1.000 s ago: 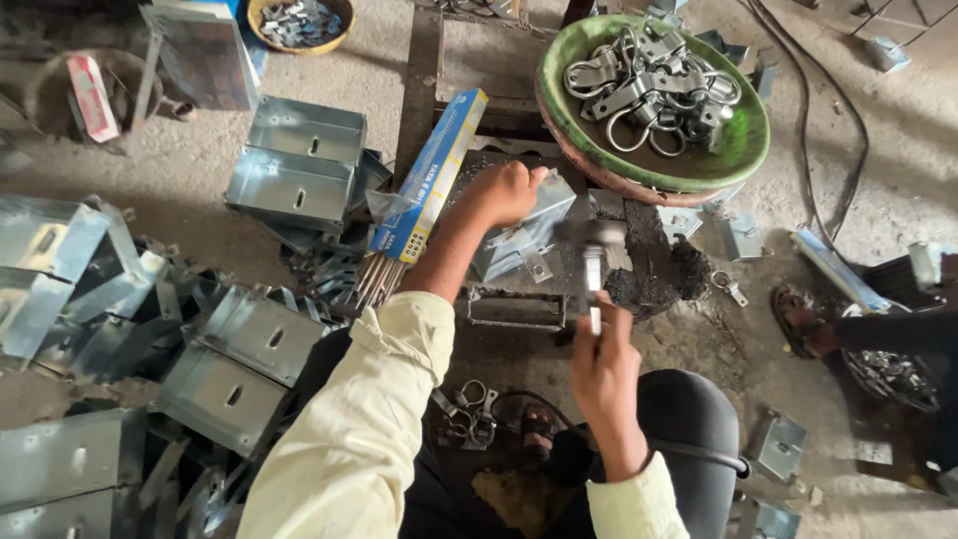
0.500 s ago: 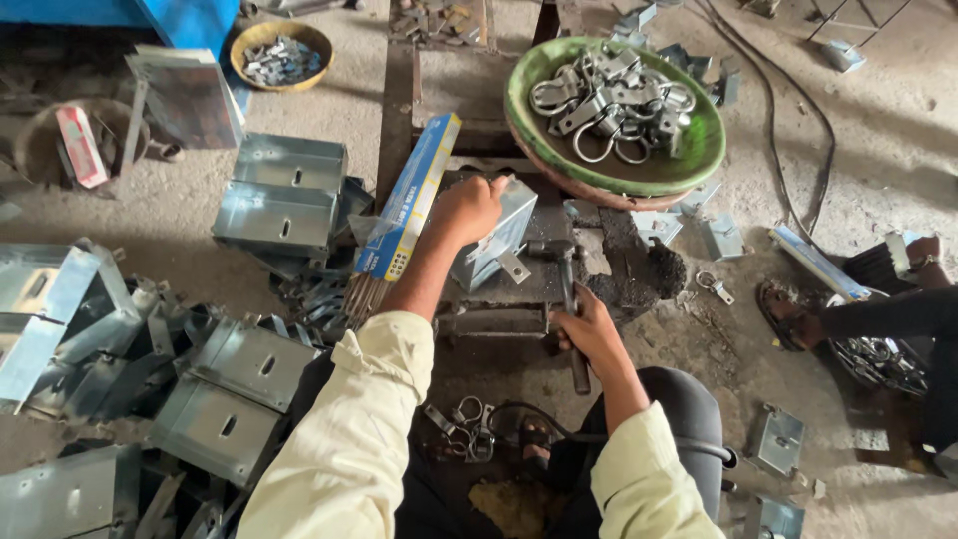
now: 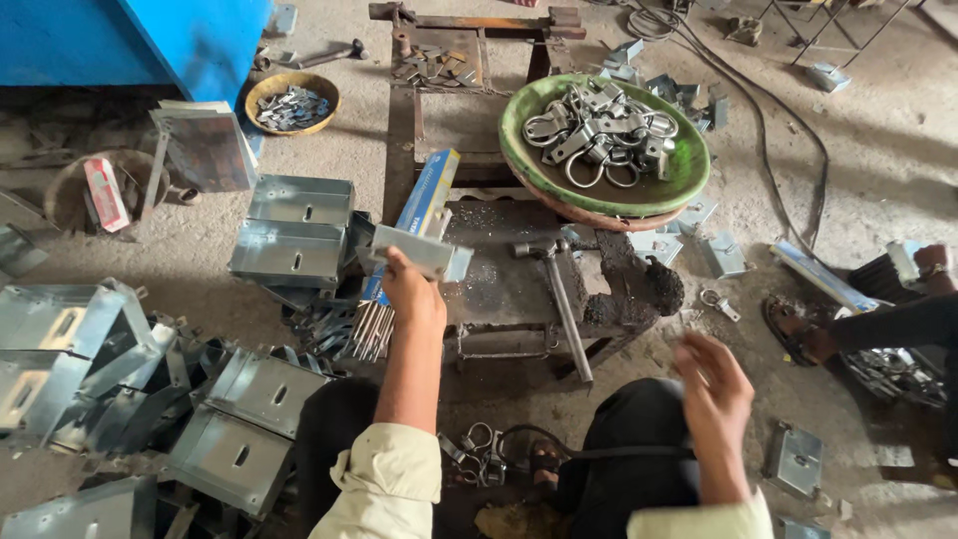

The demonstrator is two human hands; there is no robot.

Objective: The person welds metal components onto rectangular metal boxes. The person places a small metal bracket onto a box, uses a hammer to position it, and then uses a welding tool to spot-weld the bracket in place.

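**A metal piece held up over the work block**

The left hand is pinching a flat grey metal piece at its lower edge, holding it up just past the left side of the work block; the right hand is hanging in the air near the block's right corner, fingers spread, gripping nothing; a hammer is lying on the block, its handle sticking out over the front edge; a green bowl full of metal rings is sitting at the block's far side; grey metal boxes are piling up to the left of the block.
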